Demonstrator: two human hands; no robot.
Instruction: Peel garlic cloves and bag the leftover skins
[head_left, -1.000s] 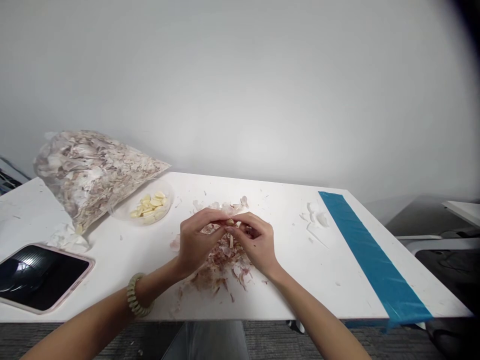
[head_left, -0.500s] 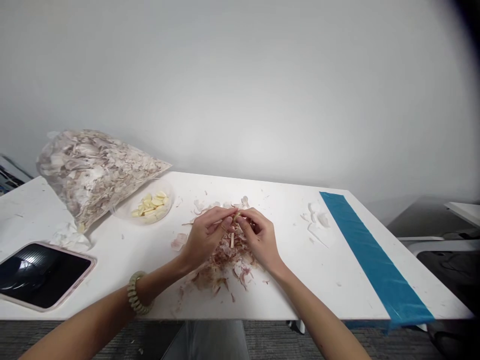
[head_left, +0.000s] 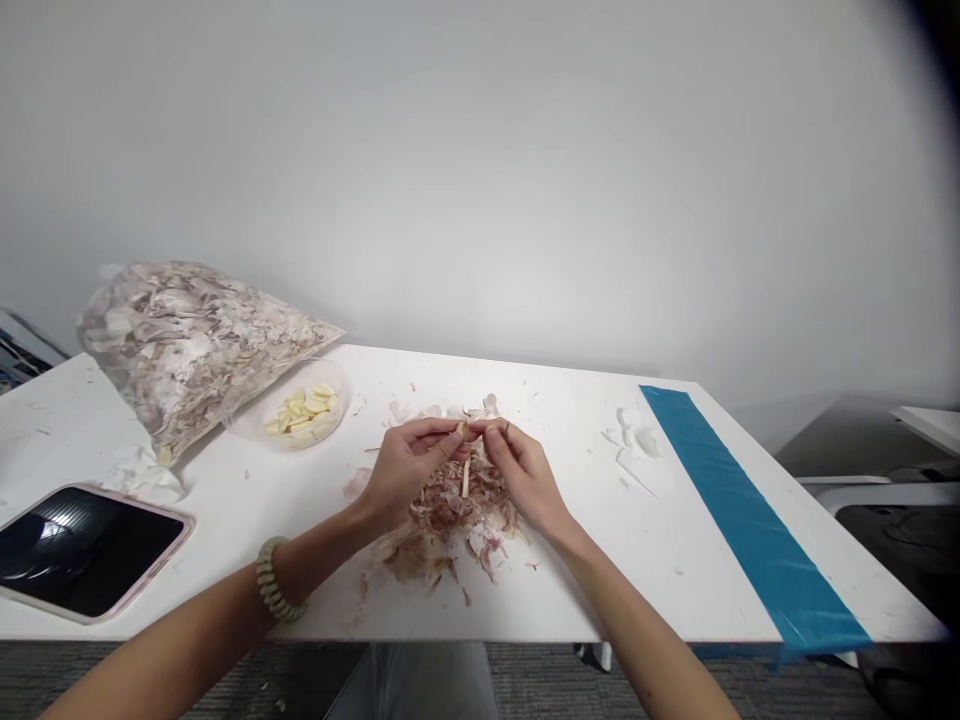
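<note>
A small pale garlic clove (head_left: 463,431) is pinched at the fingertips of both hands. My left hand (head_left: 409,470) holds it from the left, and my right hand (head_left: 521,472) holds it from the right. Directly below my hands lies a loose pile of papery, pink-brown garlic skins (head_left: 457,520), which they are not touching. A thin pale sliver (head_left: 466,478) stands out among the skins. A coiled bracelet (head_left: 274,580) circles my left wrist.
On the white table (head_left: 585,565) stand a clear bowl (head_left: 341,400) of peeled cloves and a bulging plastic bag of skins (head_left: 187,350). A dark phone or tablet (head_left: 82,553) lies at the left, and blue tape (head_left: 750,510) runs across the right.
My fingers have loosened from a close clasp into a fingertip pinch. The clove now shows more clearly between my hands.
</note>
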